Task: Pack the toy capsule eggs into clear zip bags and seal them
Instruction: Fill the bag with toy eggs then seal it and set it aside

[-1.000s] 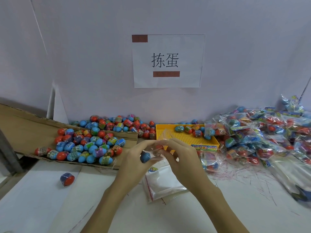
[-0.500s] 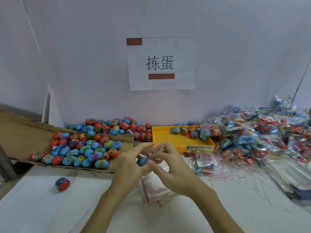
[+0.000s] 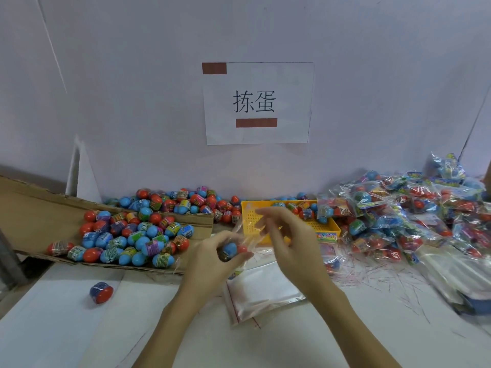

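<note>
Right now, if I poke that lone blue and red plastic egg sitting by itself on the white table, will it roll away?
Probably yes. The lone blue and red plastic egg has a rounded shape and lies on its side on the smooth white table, so a poke would likely send it wobbling in a curve. It looks small and hollow, so likely light. Nothing beside it would stop it.
</note>
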A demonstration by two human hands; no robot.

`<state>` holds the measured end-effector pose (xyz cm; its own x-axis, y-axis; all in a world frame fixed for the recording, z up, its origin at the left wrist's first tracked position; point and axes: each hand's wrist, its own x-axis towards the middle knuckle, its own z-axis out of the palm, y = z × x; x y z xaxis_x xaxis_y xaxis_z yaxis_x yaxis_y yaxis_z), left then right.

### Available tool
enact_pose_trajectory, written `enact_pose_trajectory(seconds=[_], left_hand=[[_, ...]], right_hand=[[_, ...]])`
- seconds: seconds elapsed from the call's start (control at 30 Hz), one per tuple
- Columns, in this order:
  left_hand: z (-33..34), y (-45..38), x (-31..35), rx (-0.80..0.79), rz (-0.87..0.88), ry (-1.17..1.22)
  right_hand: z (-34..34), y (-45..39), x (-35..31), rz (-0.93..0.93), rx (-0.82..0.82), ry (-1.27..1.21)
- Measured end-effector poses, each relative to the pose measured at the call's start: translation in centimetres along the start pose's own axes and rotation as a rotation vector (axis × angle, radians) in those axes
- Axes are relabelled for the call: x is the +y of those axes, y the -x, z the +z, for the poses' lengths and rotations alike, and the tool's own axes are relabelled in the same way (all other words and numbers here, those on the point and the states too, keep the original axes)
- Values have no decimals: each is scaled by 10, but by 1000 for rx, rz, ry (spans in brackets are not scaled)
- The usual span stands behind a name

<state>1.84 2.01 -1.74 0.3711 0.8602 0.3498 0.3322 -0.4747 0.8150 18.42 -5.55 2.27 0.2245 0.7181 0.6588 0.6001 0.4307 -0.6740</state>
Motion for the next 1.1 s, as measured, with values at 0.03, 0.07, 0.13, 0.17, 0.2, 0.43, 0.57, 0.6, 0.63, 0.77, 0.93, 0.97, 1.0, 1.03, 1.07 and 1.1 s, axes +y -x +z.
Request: enact_pose_trajectory(seconds=[0.03, 0.07, 0.13, 0.17, 0.2, 0.43, 0.57, 0.6, 0.63, 0.77, 0.93, 0.97, 1.0, 1.03, 1.07, 1.1], left_hand=[[-1, 0, -1, 36, -29, 32], [-1, -1, -2, 59, -64, 72], [-3, -4, -4, 81, -137, 188], [-4, -4, -5, 90, -164, 257], [-4, -5, -6, 99, -182, 303], [-4, -5, -5, 107, -214, 211], [-2, -3, -2, 88, -206, 182], [-1, -3, -2, 80, -204, 175], [-1, -2, -3, 69, -204, 183], [-1, -2, -3, 44, -200, 195], [1, -2, -3, 53, -172, 224], [1, -2, -3, 62, -163, 221], [1, -2, -3, 73, -151, 207], [1, -2, -2, 85, -134, 183], [1, -2, -2, 99, -111, 147], [1, -1, -1, 115, -83, 105]], right_hand=[[-4, -6, 3, -1, 54, -13], [-7, -14, 8, 9, 96, 4], [-11, -35, 24, 53, 90, 129], [-12, -46, 35, 76, 38, 234], [-12, -57, 48, 100, -41, 347], [-1, -91, 125, 296, -586, 805], [11, -98, 130, 257, -438, 822], [14, -98, 128, 255, -424, 836], [16, -98, 127, 250, -399, 847], [20, -88, 113, 289, -206, 571], [10, -66, 74, 244, -136, 291], [7, -59, 64, 230, -104, 250], [4, -52, 54, 219, -57, 209], [1, -44, 44, 207, 0, 163], [-2, -37, 35, 194, 61, 108], [-5, -29, 27, 181, 117, 41]])
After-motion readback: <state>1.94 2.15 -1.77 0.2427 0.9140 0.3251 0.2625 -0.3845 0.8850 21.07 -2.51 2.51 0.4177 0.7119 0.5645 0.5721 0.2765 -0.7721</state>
